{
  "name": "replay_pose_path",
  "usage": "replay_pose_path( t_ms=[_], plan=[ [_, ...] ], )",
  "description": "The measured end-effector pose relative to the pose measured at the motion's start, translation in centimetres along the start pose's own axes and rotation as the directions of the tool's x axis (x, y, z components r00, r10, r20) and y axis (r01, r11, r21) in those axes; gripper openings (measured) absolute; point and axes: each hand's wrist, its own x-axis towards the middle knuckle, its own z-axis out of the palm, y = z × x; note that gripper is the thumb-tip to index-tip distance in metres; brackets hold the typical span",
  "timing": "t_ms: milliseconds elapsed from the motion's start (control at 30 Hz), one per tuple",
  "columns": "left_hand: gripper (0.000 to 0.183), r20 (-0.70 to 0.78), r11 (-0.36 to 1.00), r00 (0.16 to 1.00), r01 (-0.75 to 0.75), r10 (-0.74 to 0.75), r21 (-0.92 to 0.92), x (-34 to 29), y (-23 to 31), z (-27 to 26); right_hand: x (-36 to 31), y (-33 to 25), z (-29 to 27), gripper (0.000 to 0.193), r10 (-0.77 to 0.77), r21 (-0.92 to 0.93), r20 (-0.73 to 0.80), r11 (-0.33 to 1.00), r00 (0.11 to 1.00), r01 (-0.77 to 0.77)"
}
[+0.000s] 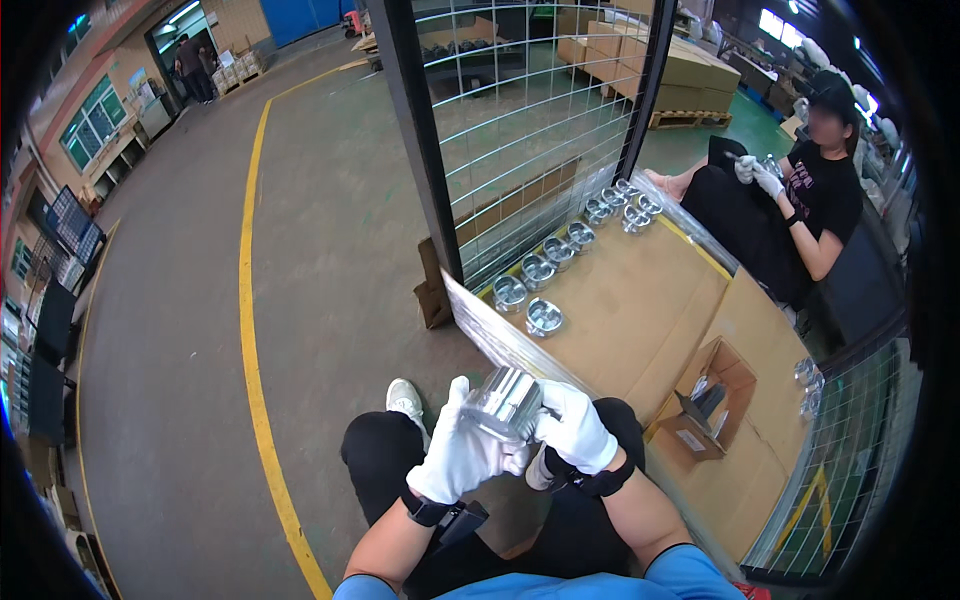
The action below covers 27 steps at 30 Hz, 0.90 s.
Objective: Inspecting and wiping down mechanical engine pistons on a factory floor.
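Note:
Above my knees I hold a shiny metal piston [507, 402], tilted, with ring grooves round its side. My left hand [458, 458], in a white glove, cups it from below and the left. The gloved fingers of my right hand [578, 428] are closed against its right side; whether they also hold something small is hidden. On the cardboard sheet [640, 300] ahead, several more pistons [545, 316] stand in a line along the mesh side. Another small group of pistons [810, 385] is at the right edge.
An open cardboard box [735, 365] with dark pieces inside sits on the sheet. Wire mesh panels with a black post [420, 130] border the work surface. Across it, a seated co-worker [800, 190] in white gloves handles a metal part. A yellow line [248, 300] crosses the floor.

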Motion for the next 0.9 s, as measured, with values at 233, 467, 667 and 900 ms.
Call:
replay_pose_path(
  t_ms=[233,467,667,900],
  plan=[
    [0.082,-0.011,0.983,0.986,-0.162,0.164,0.090,0.1,-0.5,0.2,0.8,-1.9,1.1,0.039,-0.141,-0.007,0.031,0.990,0.990,0.141],
    [0.081,-0.028,0.963,0.972,-0.227,0.233,0.144,0.0,-0.5,0.3,0.8,-2.3,0.6,0.038,-0.175,-0.081,0.040,0.981,0.984,0.178],
    [0.095,-0.135,0.871,0.927,-0.268,0.349,0.411,-0.4,-0.7,1.7,0.7,-2.6,0.3,0.038,-0.245,-0.153,0.067,0.955,0.967,0.252],
    [0.104,-0.233,0.767,0.805,-0.367,0.546,0.527,-0.1,-0.8,2.1,1.1,-2.6,0.9,0.069,-0.284,-0.257,0.079,0.920,0.956,0.295]
  ],
)
